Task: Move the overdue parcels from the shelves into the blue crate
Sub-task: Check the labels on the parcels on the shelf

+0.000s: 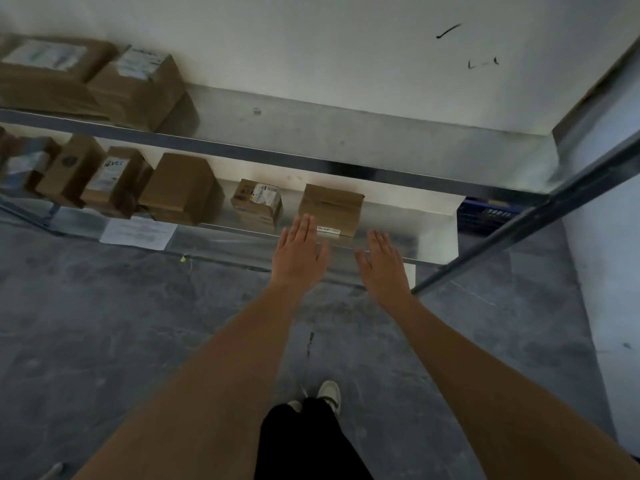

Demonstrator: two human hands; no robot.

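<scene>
Both arms reach out: left hand (299, 251) and right hand (382, 259) spread, empty, nearing brown parcel (330, 207); several shelf parcels remain, blue crate (485, 213) contents hidden.

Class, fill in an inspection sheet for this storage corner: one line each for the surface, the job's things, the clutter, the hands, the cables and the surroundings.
Surface: lower metal shelf, bare at its right end; upper shelf mostly bare.
Job's things: plain cardboard parcel on the lower shelf, straight ahead of the hands; labelled parcel to its left, apart from it; more parcels further left on both shelves, blurred. Blue crate partly visible behind the shelf's right end.
Clutter: sheet of paper below the lower shelf.
Hands: left hand and right hand flat, fingers straight, holding nothing, just short of the plain parcel.
Cables: nothing seen.
Surroundings: white wall with dark marks, grey floor.
</scene>
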